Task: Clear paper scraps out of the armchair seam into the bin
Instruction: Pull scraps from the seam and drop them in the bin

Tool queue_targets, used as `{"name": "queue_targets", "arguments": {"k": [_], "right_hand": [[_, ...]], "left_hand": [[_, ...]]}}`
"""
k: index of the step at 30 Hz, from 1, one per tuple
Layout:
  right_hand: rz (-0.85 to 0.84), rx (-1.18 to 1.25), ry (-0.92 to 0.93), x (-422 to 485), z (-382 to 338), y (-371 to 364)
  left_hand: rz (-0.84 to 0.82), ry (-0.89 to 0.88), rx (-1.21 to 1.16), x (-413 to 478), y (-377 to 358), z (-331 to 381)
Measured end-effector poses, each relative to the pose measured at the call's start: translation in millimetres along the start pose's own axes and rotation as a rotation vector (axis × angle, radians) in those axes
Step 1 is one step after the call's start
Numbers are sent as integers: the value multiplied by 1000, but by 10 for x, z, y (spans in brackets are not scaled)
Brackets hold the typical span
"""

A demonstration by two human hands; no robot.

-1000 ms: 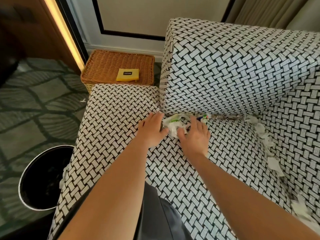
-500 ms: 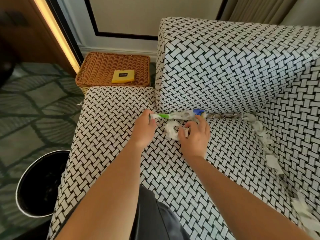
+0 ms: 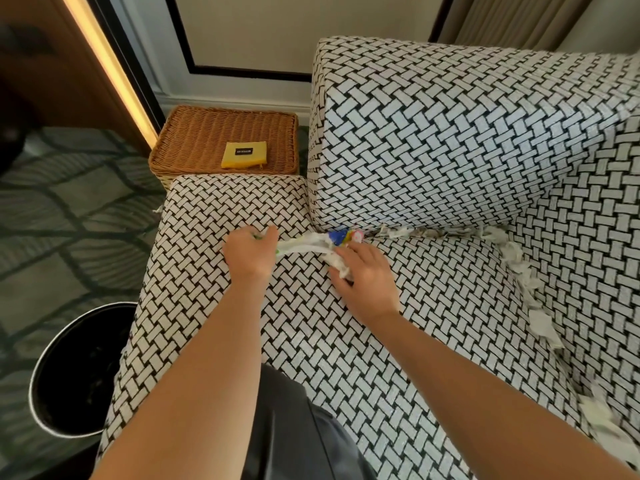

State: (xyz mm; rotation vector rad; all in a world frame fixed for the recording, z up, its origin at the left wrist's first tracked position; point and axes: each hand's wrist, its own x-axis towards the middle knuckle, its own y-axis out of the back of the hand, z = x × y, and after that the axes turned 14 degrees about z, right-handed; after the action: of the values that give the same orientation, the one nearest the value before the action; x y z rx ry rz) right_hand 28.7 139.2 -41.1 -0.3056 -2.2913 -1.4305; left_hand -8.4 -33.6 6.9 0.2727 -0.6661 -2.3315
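Note:
The armchair (image 3: 433, 341) has a black-and-white woven cover. My left hand (image 3: 250, 255) is closed on one end of a long white printed paper scrap (image 3: 304, 244), stretched out of the seam under the armrest. My right hand (image 3: 363, 277) rests on the seat beside it, its fingers curled on a crumpled white paper wad (image 3: 337, 263). More paper scraps (image 3: 415, 233) line the armrest seam, and further paper scraps (image 3: 526, 289) run along the seam on the right. The round black bin (image 3: 74, 372) stands on the floor at the left of the chair.
A wicker basket (image 3: 207, 143) with a yellow card (image 3: 244, 154) on it sits behind the seat's far left corner. Patterned green carpet (image 3: 52, 216) lies to the left. My dark-clothed knee (image 3: 294, 427) is at the seat's front.
My left hand has pulled the long scrap leftward and away from the seam. My right hand has shifted slightly with the crumpled wad. The view has turned a little.

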Motion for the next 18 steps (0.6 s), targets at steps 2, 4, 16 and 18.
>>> {"name": "queue_targets", "arguments": {"k": [2,4,16,18], "right_hand": [[32,37,15,-20,13,-6],[27,53,31,-32,10,-4],[144,239,-190,2,-26,24],[135,250,-216,1,-27,32]], "left_hand": [[-95,-91,-10,-36,-44,1],[-184,-223,-1,-100,-86,53],[-581,-724,480,-333,-394,4],[-557,-642,295,-341,-361,64]]}}
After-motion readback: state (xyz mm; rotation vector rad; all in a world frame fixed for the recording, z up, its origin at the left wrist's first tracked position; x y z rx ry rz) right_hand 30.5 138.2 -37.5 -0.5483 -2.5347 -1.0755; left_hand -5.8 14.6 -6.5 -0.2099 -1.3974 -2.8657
